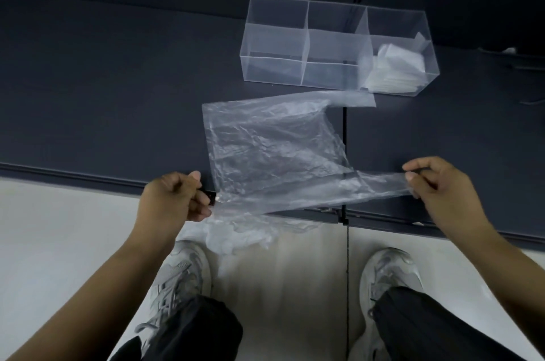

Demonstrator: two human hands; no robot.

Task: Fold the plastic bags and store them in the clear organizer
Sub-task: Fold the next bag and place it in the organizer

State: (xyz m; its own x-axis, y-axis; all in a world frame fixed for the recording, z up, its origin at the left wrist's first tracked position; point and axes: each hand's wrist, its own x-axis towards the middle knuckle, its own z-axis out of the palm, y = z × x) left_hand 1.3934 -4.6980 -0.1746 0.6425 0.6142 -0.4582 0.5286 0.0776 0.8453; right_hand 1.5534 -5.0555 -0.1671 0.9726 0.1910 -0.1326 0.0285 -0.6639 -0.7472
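both hands (298, 192) – bag (274, 148) pinched

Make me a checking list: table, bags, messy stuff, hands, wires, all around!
Surface: dark table.
Job's things: plastic bag spread on the table; clear organizer behind it, folded bags in its right compartment.
Clutter: crumpled plastic on the floor below the table edge.
Grips: left hand pinches the bag's corner, right hand its stretched handle.
Cables: thin dark line below the table; maybe a cord.
Surroundings: pale floor, grey shoes.
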